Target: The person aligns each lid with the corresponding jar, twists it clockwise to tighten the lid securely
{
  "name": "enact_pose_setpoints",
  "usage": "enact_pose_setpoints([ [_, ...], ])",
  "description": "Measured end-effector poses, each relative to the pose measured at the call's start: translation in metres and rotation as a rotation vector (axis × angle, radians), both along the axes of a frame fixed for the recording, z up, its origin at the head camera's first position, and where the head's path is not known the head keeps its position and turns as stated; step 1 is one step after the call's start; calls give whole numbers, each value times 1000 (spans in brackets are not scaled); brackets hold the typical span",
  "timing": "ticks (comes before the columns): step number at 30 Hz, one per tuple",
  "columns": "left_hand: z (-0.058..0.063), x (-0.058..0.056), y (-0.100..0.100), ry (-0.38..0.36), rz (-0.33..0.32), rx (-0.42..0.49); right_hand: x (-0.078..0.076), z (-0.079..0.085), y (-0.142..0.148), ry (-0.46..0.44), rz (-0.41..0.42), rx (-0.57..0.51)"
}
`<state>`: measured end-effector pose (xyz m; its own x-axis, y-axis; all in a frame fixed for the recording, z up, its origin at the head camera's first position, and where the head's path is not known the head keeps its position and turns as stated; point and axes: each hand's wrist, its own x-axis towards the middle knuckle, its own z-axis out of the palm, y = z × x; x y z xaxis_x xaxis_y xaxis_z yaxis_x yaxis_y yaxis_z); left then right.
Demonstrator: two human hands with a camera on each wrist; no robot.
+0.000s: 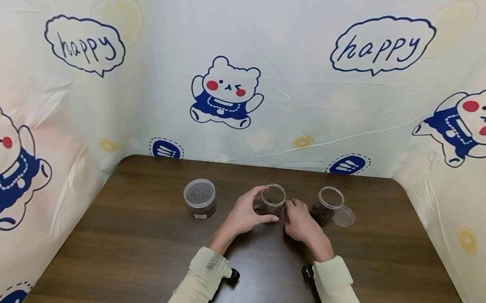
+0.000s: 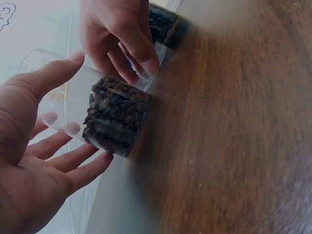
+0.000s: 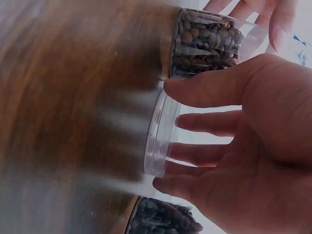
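A clear jar (image 1: 272, 199) part-filled with dark coffee beans (image 2: 117, 114) stands open at the middle of the table. My left hand (image 1: 246, 212) holds this jar round its side, thumb at the front and fingers behind. Just right of it, low over the tabletop, my right hand (image 1: 303, 223) grips a clear plastic lid (image 3: 162, 134) by its rim. In the head view that lid is hidden under the hand. Another open jar (image 1: 328, 205) of beans stands behind the right hand, with a second clear lid (image 1: 344, 216) lying beside it.
On the left stands a lidded jar (image 1: 199, 198) with dark contents and a small label. The brown wooden table (image 1: 144, 258) meets a patterned cloth backdrop (image 1: 290, 98) on the far side and at both ends.
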<state>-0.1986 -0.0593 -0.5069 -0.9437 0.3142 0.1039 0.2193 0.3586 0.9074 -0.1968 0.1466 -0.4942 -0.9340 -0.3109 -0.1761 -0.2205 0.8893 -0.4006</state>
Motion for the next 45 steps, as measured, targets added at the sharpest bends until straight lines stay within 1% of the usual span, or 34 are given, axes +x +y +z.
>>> enact_pose_setpoints([
  [5, -2, -1, 0, -9, 9, 7, 1, 0, 1, 30, -6, 1],
  [11, -1, 0, -2, 12, 8, 5, 2, 3, 2, 43, -17, 2],
  [17, 5, 3, -8, 15, 12, 14, 6, 13, 5, 47, -12, -14],
  [21, 10, 7, -11, 26, 3, 33, 13, 20, 5, 39, -4, -33],
  [23, 12, 11, -12, 36, -5, 43, 17, 22, 5, 39, 2, -51],
  [26, 16, 21, -14, 43, -19, 51, 27, 27, 6, 39, 19, -67],
  [30, 21, 38, -20, 69, -21, 17, 41, 34, 7, 42, 48, -90],
  [33, 24, 48, -25, 77, -32, 10, 51, 38, 9, 50, 69, -113],
  [35, 24, 55, -30, 66, -51, 25, 59, 40, 9, 57, 89, -124],
  [40, 22, 71, -42, 5, -120, 74, 76, 43, 9, 40, 127, -130],
  [43, 20, 79, -47, -27, -149, 91, 82, 40, 8, 31, 146, -125],
  [45, 19, 82, -49, -36, -162, 101, 86, 36, 7, 25, 162, -126],
])
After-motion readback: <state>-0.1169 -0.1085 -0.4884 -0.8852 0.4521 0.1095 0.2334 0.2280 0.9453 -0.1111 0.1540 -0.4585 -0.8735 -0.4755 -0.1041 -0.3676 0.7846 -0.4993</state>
